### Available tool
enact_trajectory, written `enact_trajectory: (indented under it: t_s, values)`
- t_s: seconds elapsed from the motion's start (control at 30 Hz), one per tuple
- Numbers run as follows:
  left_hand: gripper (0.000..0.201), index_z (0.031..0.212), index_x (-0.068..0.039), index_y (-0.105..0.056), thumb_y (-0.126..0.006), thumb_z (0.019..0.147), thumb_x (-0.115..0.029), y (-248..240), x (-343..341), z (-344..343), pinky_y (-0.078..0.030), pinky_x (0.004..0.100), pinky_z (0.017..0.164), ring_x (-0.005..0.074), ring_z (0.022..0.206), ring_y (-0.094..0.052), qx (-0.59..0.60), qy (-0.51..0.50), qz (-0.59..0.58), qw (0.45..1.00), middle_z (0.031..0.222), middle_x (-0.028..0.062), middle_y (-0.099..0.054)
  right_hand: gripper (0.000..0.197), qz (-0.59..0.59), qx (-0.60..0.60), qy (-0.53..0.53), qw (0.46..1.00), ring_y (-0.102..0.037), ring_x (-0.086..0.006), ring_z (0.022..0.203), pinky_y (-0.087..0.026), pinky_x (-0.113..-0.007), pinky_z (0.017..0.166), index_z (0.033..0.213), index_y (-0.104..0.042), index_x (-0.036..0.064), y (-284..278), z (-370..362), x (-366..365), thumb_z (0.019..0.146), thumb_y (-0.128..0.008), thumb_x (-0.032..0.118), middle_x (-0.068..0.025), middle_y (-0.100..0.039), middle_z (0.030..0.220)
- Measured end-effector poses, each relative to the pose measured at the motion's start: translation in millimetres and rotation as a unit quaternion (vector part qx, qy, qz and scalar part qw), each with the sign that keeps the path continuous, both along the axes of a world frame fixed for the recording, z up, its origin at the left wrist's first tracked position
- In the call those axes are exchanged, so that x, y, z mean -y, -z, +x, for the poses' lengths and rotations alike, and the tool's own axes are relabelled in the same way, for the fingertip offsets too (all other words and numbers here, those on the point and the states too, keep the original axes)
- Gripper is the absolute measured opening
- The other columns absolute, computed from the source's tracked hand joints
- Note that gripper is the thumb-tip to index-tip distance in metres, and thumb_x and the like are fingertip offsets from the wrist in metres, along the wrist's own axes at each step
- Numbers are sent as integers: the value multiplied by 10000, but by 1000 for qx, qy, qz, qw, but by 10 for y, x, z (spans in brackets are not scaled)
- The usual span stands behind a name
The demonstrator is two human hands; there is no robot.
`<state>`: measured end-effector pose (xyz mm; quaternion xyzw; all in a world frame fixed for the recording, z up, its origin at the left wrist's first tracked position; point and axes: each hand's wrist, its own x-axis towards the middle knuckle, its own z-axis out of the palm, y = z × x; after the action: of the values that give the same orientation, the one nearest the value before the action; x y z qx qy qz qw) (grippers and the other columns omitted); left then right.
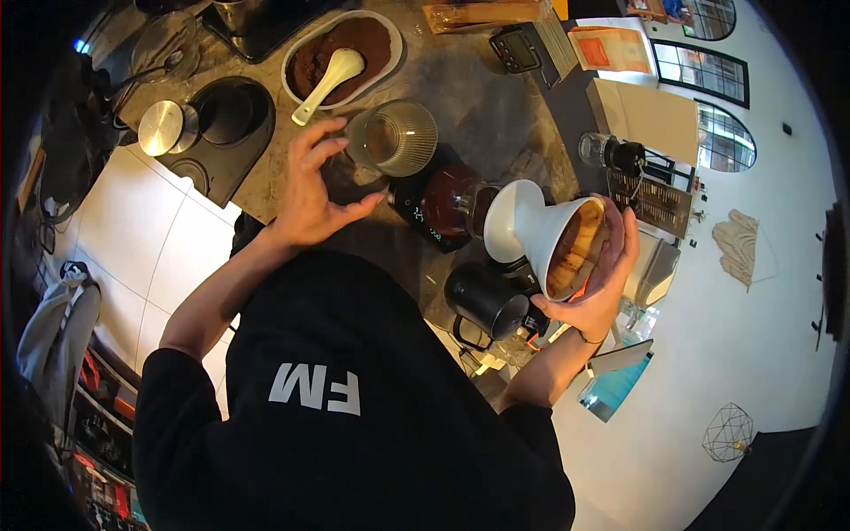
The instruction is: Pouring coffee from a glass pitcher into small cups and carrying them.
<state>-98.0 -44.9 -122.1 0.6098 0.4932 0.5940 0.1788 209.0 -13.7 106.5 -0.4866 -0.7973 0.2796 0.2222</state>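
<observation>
My right hand [606,274] is wrapped round the rim of a white coffee dripper [536,232]. The dripper is tilted so its mouth faces right, and a brown-stained paper filter [575,252] shows inside. Beside the dripper's base stands a glass carafe [450,202] of dark coffee, on a black digital scale [412,202]. My left hand [310,181] is open, thumb and fingers spread, close to the left side of a ribbed glass [394,137]. Whether the fingertips touch that glass I cannot tell.
A white oval dish [396,44] of brown grounds, with a pale spoon [332,84], sits beyond my left hand. A black pitcher [482,301] stands near my body. Left lies a black stand with a metal tamper [164,128]; a small timer [515,49] is far right.
</observation>
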Motion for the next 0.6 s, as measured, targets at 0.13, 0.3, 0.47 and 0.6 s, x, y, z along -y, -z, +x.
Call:
enact_trajectory:
  t_s: [0.13, 0.3, 0.47, 0.6]
  values:
    - [950, 1412, -59, -339, -897, 650, -165, -61, -181, 119, -355, 445, 1085, 358, 1316, -445, 95, 86, -32, 991, 1433, 192, -451, 1335, -5, -9, -10, 1000, -402, -331, 1377, -341, -451, 1137, 1527, -192, 25, -20, 26, -2, 471, -980, 238, -206, -329, 1518]
    - [925, 1421, -31, -387, -891, 656, -161, -161, -300, 165, -353, 426, 1109, 351, 1339, -435, 49, 87, -192, 976, 1441, 170, -464, 1288, 13, -1, -18, 1000, -461, -329, 1313, -374, -444, 1100, 1508, -247, 19, -55, -24, -26, 457, -965, 213, -187, -392, 1464]
    - [904, 1396, -29, -428, -890, 623, -105, -135, -326, 138, -411, 426, 1061, 367, 1254, -507, 90, 110, -154, 978, 1379, 168, -521, 1366, 15, 53, -13, 998, -376, -355, 1391, -260, -449, 1170, 1531, -196, 19, -123, -14, -21, 425, -959, 269, -226, -359, 1498]
    - [895, 1359, -26, -485, -892, 565, -94, -299, -291, 124, -412, 431, 1063, 366, 1254, -506, 39, 147, -135, 979, 1363, 168, -533, 1235, 53, 13, -24, 998, -485, -342, 1271, -370, -437, 1080, 1482, -323, 36, -274, -241, -90, 443, -954, 254, -179, -484, 1386]
